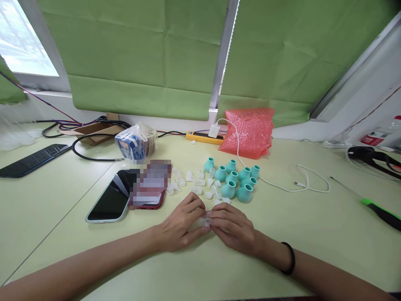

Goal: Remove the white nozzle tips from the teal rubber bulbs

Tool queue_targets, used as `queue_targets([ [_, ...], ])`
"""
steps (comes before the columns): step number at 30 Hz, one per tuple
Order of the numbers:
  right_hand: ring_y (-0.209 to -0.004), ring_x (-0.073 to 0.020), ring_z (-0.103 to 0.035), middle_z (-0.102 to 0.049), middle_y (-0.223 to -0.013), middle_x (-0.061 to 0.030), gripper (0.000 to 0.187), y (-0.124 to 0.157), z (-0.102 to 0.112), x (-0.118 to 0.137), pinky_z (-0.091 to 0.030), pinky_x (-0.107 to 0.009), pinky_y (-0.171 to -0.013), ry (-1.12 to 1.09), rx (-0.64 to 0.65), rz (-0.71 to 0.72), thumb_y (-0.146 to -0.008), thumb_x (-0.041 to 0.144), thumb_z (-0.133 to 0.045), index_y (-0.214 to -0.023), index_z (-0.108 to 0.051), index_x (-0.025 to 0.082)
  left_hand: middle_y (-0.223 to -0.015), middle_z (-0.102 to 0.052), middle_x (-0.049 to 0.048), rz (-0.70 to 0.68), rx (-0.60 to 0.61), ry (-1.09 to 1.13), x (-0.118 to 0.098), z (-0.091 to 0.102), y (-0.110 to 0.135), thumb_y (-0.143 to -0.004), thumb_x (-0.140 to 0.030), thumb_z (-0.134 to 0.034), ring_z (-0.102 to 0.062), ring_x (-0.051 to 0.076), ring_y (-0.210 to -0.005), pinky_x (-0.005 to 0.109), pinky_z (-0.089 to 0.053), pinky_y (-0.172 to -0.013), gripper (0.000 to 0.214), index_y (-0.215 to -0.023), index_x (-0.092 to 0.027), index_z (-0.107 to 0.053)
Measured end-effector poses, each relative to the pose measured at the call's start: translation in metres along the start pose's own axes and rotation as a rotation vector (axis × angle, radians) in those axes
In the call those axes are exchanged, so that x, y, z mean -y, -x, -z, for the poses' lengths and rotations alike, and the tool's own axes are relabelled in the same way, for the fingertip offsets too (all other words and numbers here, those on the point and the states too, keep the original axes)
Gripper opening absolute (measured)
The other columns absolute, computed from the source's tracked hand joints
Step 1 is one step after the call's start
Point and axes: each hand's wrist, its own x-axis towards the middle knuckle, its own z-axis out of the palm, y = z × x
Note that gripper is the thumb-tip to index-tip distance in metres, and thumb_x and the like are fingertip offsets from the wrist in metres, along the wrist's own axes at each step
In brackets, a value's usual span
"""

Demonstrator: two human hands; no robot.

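Note:
Low over the table, my left hand [184,223] and my right hand [233,225] meet at the fingertips. Between them they pinch a small translucent plastic piece [206,220], partly hidden by the fingers. Just beyond lie several loose clear and whitish plastic pieces [199,182], some tube-shaped and some cone-shaped. To their right stand several teal rubber bulbs [244,193] with round open necks, grouped close together. A black band circles my right wrist.
Left of my hands lie a black-screened phone [109,198] and a red-edged phone [158,200]. Behind are a bagged blue package [133,146], a yellow power strip [200,137] and a red bubble-wrap pouch [249,133]. A white cable [282,187] and a green-black screwdriver [380,213] lie right.

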Motion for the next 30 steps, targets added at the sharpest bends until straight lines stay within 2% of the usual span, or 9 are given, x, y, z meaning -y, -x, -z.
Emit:
queue_targets([
  [7, -0.077, -0.0156, -0.055, -0.060, -0.082, -0.0075, 0.028, -0.005, 0.004, 0.005, -0.048, -0.030, -0.065, 0.018, -0.007, 0.015, -0.066, 0.004, -0.056, -0.090, -0.049, 0.016, -0.074, -0.052, 0.0091, -0.060, -0.084, 0.000, -0.001, -0.002, 0.000, -0.072, -0.021, -0.053, -0.039, 0.018, -0.073, 0.034, -0.040, -0.067, 0.013, -0.079, -0.009, -0.054],
  [11, -0.080, -0.0211, -0.054, -0.058, -0.087, -0.0082, 0.031, -0.008, 0.018, -0.001, -0.043, -0.040, -0.069, 0.101, -0.050, 0.021, -0.062, 0.014, -0.055, -0.092, -0.048, 0.016, -0.072, -0.054, 0.0082, -0.031, -0.144, 0.005, 0.000, -0.003, 0.000, -0.071, -0.018, -0.052, -0.041, 0.017, -0.071, 0.032, -0.041, -0.064, 0.018, -0.087, -0.009, -0.053],
  [13, -0.080, -0.0222, -0.053, -0.057, -0.088, -0.0076, 0.030, -0.012, 0.028, -0.007, -0.039, -0.043, -0.070, 0.218, -0.103, -0.003, -0.061, 0.017, -0.053, -0.091, -0.049, 0.017, -0.069, -0.054, 0.0072, 0.014, -0.174, -0.015, 0.003, -0.005, 0.001, -0.072, -0.017, -0.051, -0.042, 0.017, -0.070, 0.031, -0.042, -0.063, 0.023, -0.093, -0.009, -0.052],
  [16, -0.080, -0.0235, -0.051, -0.058, -0.086, -0.0071, 0.023, -0.021, 0.040, -0.015, -0.032, -0.042, -0.071, 0.540, -0.079, -0.195, -0.065, 0.022, -0.053, -0.087, -0.051, 0.017, -0.068, -0.055, 0.0060, 0.042, -0.204, -0.044, 0.007, -0.009, 0.002, -0.072, -0.016, -0.051, -0.043, 0.017, -0.070, 0.029, -0.042, -0.063, 0.028, -0.100, -0.009, -0.050],
  [18, -0.080, -0.0250, -0.049, -0.059, -0.084, -0.0081, 0.020, -0.024, 0.043, -0.019, -0.027, -0.042, -0.070, 0.749, 0.036, -0.366, -0.070, 0.030, -0.051, -0.084, -0.054, 0.016, -0.070, -0.056, 0.0057, 0.047, -0.211, -0.054, 0.009, -0.011, 0.003, -0.073, -0.015, -0.050, -0.045, 0.016, -0.072, 0.029, -0.043, -0.064, 0.028, -0.100, -0.011, -0.050],
  [20, -0.078, -0.0256, -0.048, -0.059, -0.082, -0.0094, 0.025, -0.025, 0.042, -0.023, -0.024, -0.042, -0.069, 0.859, 0.152, -0.483, -0.073, 0.037, -0.048, -0.081, -0.055, 0.014, -0.072, -0.056, 0.0057, 0.067, -0.207, -0.061, 0.008, -0.010, 0.003, -0.073, -0.016, -0.049, -0.046, 0.016, -0.073, 0.028, -0.043, -0.065, 0.027, -0.099, -0.011, -0.050],
  [24, -0.076, -0.0238, -0.049, -0.059, -0.076, -0.0081, 0.023, -0.020, 0.036, -0.030, -0.022, -0.039, -0.068, 0.830, 0.244, -0.553, -0.074, 0.035, -0.047, -0.078, -0.054, 0.014, -0.072, -0.056, 0.0064, 0.101, -0.165, -0.078, 0.006, -0.008, 0.004, -0.075, -0.024, -0.051, -0.048, 0.017, -0.071, 0.028, -0.043, -0.063, 0.024, -0.095, -0.011, -0.051],
  [27, -0.075, -0.0213, -0.051, -0.060, -0.074, -0.0045, 0.014, -0.017, 0.034, -0.032, -0.022, -0.037, -0.068, 0.726, 0.212, -0.555, -0.073, 0.028, -0.049, -0.077, -0.051, 0.015, -0.069, -0.055, 0.0063, 0.103, -0.135, -0.084, 0.006, -0.007, 0.003, -0.076, -0.027, -0.051, -0.046, 0.017, -0.070, 0.028, -0.043, -0.061, 0.023, -0.092, -0.010, -0.053],
  [30, -0.070, -0.0190, -0.053, -0.060, -0.071, -0.0025, 0.011, -0.017, 0.034, -0.030, -0.025, -0.036, -0.069, 0.626, 0.137, -0.518, -0.071, 0.025, -0.051, -0.076, -0.049, 0.016, -0.071, -0.056, 0.0070, 0.068, -0.169, -0.063, 0.006, -0.008, 0.002, -0.075, -0.024, -0.052, -0.045, 0.017, -0.072, 0.030, -0.042, -0.064, 0.022, -0.093, -0.010, -0.052],
])
